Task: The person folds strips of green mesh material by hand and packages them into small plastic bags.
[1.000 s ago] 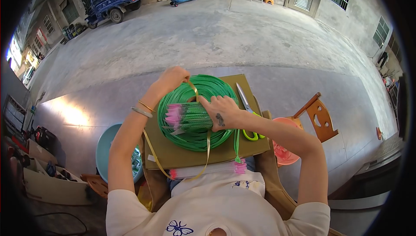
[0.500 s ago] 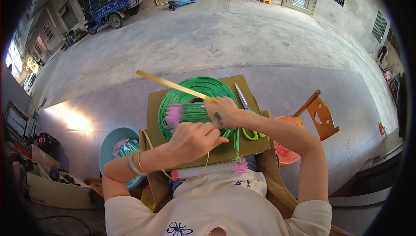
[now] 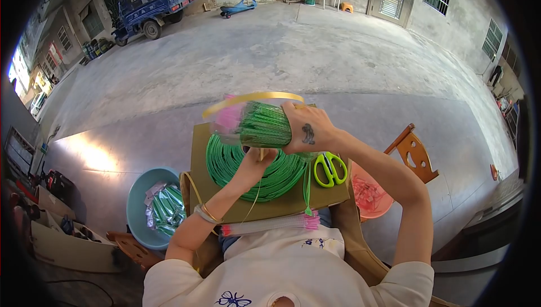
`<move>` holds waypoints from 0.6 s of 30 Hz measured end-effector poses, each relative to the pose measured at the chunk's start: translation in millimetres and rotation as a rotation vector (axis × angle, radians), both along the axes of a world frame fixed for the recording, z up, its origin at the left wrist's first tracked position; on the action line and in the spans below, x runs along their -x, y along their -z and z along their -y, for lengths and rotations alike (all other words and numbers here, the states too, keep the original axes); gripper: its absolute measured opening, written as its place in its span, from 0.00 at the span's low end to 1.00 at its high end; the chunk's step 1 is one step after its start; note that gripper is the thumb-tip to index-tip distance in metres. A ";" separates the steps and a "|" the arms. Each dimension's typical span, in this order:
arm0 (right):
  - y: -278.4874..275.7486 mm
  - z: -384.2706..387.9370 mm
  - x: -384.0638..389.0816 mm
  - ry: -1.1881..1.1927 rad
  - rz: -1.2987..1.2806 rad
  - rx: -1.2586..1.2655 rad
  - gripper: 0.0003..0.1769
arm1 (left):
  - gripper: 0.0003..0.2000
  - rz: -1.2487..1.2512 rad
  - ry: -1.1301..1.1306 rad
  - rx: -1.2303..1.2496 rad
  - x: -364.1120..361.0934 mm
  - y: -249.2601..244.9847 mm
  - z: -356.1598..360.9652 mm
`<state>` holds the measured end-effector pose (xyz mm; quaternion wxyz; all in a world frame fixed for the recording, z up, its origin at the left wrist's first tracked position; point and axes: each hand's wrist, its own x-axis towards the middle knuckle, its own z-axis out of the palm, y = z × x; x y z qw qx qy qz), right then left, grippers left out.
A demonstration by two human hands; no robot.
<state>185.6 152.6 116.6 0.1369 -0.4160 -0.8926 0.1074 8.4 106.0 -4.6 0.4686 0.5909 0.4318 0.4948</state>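
My right hand (image 3: 309, 128) is closed round a bundle of thin green strips (image 3: 266, 124) with blurred pink ends, lifted above the box. A flat yellow strap (image 3: 256, 96) arches over the far side of the bundle. Below the bundle, my left hand (image 3: 258, 161) is closed, pinching part of the strap; its fingertips are partly hidden. A large coil of green cord (image 3: 225, 172) lies under both hands on the cardboard box (image 3: 332, 196). Scissors with lime-green handles (image 3: 330, 170) rest to the right of the coil, their blades hidden by my right hand and arm.
A clear bundle with pink tips (image 3: 273, 223) lies across my lap. To the left stands a blue basin (image 3: 137, 194) of green packets; to the right, a pink basin (image 3: 369, 191). A wooden chair (image 3: 414, 152) is beyond. A blue three-wheeled truck (image 3: 155, 8) is parked far off.
My right hand has raised the green bundle off the coil, away from me. My left hand has moved forward and right, under it. The strap has swung across the bundle's far side.
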 end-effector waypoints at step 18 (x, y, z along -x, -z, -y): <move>45.3 -43.7 -6.8 0.119 -0.037 0.067 0.37 | 0.11 -0.610 0.125 0.068 23.9 -42.1 66.0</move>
